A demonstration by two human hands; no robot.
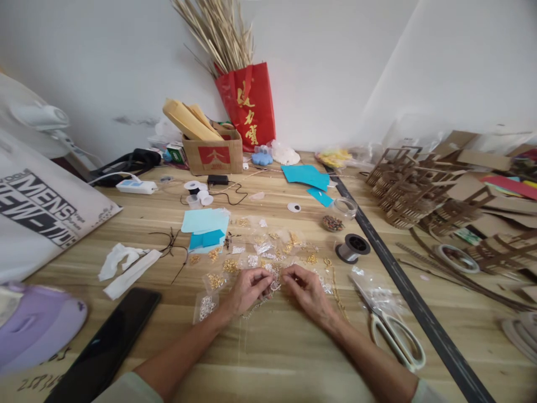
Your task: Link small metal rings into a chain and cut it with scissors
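My left hand (250,288) is closed in a pinch on a thin silver chain (257,307), which hangs below its fingers to the table. Close beside it on the right, my right hand (305,288) has thumb and fingertips pressed together; anything between them is too small to make out. Just beyond both hands lie small silver and gold findings in little bags, among them gold pieces (215,281) and silver rings (207,307) on the left. A gold chain (336,288) lies to the right of my right hand.
White-handled scissors (396,336) and a wire spool (353,248) are at the right. A black phone (111,341) lies at the left. Blue sheets (205,226), a bead jar (333,223), a cardboard box (213,154) and a red bag (251,106) stand or lie farther back.
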